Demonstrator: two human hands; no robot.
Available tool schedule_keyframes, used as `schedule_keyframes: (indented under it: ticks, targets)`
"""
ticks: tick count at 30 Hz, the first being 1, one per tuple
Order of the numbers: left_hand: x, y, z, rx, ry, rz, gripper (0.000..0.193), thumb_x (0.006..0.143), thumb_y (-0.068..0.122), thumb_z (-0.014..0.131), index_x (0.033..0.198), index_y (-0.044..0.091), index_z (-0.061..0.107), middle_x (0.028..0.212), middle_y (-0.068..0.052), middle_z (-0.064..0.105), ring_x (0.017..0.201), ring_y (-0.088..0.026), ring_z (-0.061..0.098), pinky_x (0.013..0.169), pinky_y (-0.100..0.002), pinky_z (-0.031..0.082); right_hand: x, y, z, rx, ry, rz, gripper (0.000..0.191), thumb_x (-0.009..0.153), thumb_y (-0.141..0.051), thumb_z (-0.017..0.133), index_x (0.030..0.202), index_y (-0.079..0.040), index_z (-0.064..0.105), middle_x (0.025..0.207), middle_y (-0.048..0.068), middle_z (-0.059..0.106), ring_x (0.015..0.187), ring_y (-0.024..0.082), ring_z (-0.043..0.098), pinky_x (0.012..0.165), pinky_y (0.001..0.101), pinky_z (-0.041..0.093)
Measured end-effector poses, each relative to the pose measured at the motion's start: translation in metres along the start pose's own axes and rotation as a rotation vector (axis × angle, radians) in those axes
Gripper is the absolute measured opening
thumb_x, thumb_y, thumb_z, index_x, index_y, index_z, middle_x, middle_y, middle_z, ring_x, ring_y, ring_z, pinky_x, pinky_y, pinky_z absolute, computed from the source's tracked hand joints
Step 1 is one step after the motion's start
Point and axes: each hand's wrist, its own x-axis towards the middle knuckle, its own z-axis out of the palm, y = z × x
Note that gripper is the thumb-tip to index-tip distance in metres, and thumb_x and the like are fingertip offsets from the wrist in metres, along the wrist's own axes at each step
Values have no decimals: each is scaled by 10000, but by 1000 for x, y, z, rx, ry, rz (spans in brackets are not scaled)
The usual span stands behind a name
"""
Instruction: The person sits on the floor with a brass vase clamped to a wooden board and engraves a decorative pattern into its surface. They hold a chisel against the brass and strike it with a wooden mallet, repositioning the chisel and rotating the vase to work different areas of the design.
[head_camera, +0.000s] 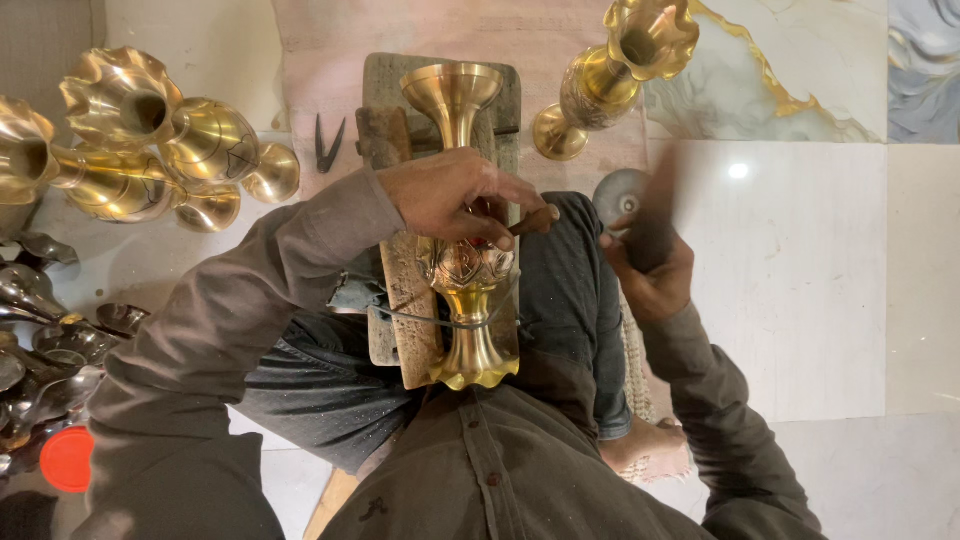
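Note:
A brass vase (462, 300) lies lengthwise on a wooden block (400, 290) across my lap, with a wire looped around its neck. My left hand (450, 195) rests on the vase's engraved belly and grips a small dark chisel (533, 220) against it. To the right, my right hand (655, 270) is shut on the handle of a hammer (620, 195). The hammer is blurred, and its round head hangs just right of the vase.
Several brass vases (150, 140) lie heaped at the left and another brass vase (615, 70) lies at the top right. Dark metal tongs (328, 145) sit on the floor near the block. Dark metal pieces (40, 340) and a red lid (66, 459) are at the left edge. Marble floor (800, 280) spreads to the right.

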Motion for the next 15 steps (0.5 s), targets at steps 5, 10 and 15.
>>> schedule_keyframes:
  ticks: [5, 10, 15]
  targets:
    - [-2, 1, -5, -80, -67, -86, 522, 917, 218, 740, 1417, 192, 596, 1134, -98, 791, 844, -195, 804, 840, -345, 671, -2, -7, -2, -443, -73, -155, 322, 897, -42, 762, 1188, 43, 652, 889, 172, 704, 816, 194, 712, 657, 308, 561]
    - [-2, 2, -7, -38, -41, 5, 516, 896, 224, 770, 1383, 163, 613, 1138, -106, 769, 862, -206, 786, 830, -372, 650, -6, -2, 1, -222, -51, -49, 288, 915, -53, 757, 1169, 46, 664, 823, 107, 709, 747, 120, 675, 637, 276, 515]
    - [-3, 4, -9, -43, -12, 129, 445, 899, 223, 765, 1328, 147, 676, 1231, -102, 763, 937, -219, 777, 849, -378, 642, -7, 2, 3, 80, 28, 109, 172, 1003, -53, 760, 1123, 14, 657, 805, 34, 613, 700, 123, 533, 634, 283, 432]
